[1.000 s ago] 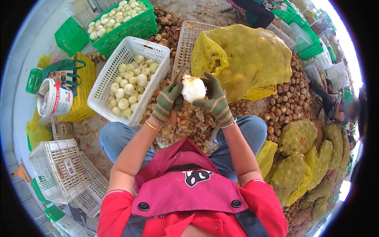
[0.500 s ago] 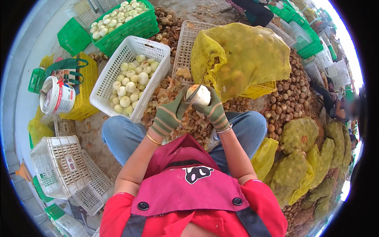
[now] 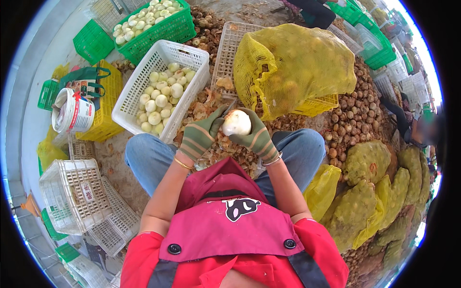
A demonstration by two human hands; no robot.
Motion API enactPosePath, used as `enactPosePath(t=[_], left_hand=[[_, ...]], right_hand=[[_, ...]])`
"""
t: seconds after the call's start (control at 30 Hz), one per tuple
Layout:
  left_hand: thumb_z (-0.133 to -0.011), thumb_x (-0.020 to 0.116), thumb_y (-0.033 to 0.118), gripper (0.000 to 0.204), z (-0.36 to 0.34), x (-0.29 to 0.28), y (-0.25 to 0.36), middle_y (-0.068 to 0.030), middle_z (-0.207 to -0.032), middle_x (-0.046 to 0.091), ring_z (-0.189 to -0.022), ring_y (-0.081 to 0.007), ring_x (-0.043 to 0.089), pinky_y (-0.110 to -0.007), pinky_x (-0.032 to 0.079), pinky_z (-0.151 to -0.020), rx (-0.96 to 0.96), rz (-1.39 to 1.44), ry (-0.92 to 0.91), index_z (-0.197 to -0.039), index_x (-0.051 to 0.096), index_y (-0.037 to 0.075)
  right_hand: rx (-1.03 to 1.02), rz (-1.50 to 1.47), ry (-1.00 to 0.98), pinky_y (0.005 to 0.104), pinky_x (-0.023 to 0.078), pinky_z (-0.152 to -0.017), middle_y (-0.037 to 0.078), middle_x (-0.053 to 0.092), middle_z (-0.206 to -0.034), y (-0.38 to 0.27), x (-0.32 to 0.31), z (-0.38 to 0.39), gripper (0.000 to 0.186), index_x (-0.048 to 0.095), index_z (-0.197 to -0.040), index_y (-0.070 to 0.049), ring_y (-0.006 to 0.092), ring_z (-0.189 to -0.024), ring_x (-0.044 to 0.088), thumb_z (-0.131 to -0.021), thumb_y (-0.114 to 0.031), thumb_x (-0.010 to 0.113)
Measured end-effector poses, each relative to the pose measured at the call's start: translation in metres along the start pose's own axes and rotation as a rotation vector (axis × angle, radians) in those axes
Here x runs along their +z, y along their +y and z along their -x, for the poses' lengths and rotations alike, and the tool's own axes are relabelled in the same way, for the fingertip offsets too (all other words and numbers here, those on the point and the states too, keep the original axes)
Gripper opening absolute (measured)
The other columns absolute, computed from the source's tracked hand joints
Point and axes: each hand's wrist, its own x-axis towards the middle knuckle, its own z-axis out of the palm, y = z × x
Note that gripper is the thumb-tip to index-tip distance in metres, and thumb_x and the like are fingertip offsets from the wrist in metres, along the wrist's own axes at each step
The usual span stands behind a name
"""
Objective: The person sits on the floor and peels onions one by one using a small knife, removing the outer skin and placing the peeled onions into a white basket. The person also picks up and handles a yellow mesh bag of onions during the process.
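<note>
Both my hands wear green gloves with tan stripes and meet in front of my knees. My right hand (image 3: 258,136) is closed around a mostly peeled white onion (image 3: 236,123), which has a brownish patch near its top. Beside it, my left hand (image 3: 204,134) grips a small knife (image 3: 231,105); its blade points up and away, past the onion's left side, and the handle is hidden in the fist. Just beyond to the left stands a white plastic crate (image 3: 126,111) partly filled with peeled onions (image 3: 162,101). Loose onion skins (image 3: 204,106) lie beneath my hands.
Ahead on the right, a yellow mesh sack (image 3: 302,62) of onions slumps over a yellow crate (image 3: 317,104). Unpeeled onions (image 3: 355,115) are heaped at the right, near more full sacks (image 3: 367,163). A green crate (image 3: 158,31) of peeled onions stands far left; stacked white crates (image 3: 72,197) are near left.
The knife has moved from across the onion's top to beyond its left side, blade now pointing away. The onion has turned in my right hand, showing more white surface.
</note>
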Motion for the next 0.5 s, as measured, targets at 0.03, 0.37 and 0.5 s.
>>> enactPosePath(t=[0.03, 0.37, 0.5], left_hand=[[-0.100, 0.052, 0.028, 0.042, 0.002, 0.002, -0.006, -0.0149, -0.066, 0.062, -0.055, -0.0309, 0.062, -0.039, 0.047, -0.052, -0.015, 0.064, 0.012, -0.141, 0.052, 0.018], [-0.101, 0.051, 0.027, 0.041, 0.012, 0.007, 0.019, -0.0124, -0.064, 0.060, -0.048, -0.0260, 0.054, -0.034, 0.044, -0.050, 0.027, -0.026, 0.036, -0.139, 0.054, 0.011], [-0.102, 0.050, 0.028, 0.039, 0.013, 0.022, 0.014, -0.0029, -0.067, 0.060, -0.051, -0.0130, 0.052, -0.029, 0.042, -0.050, -0.215, 0.563, 0.063, -0.136, 0.057, 0.009]], right_hand=[[0.007, -0.034, 0.010, 0.0313, 0.054, -0.087, 0.010, 0.063, -0.115, 0.003, 0.000, 0.002, 0.078, 0.049, -0.130, 0.002, 0.0170, -0.103, 0.063, -0.066, -0.020, 0.088], [0.021, 0.033, 0.028, 0.0297, 0.056, -0.082, 0.010, 0.064, -0.112, 0.007, -0.003, 0.003, 0.077, 0.049, -0.130, 0.001, 0.0160, -0.098, 0.064, -0.067, -0.019, 0.088], [0.073, -0.232, -0.049, 0.0301, 0.055, -0.083, 0.010, 0.062, -0.116, 0.013, -0.007, -0.001, 0.073, 0.049, -0.133, 0.000, 0.0177, -0.102, 0.064, -0.069, -0.014, 0.082]])
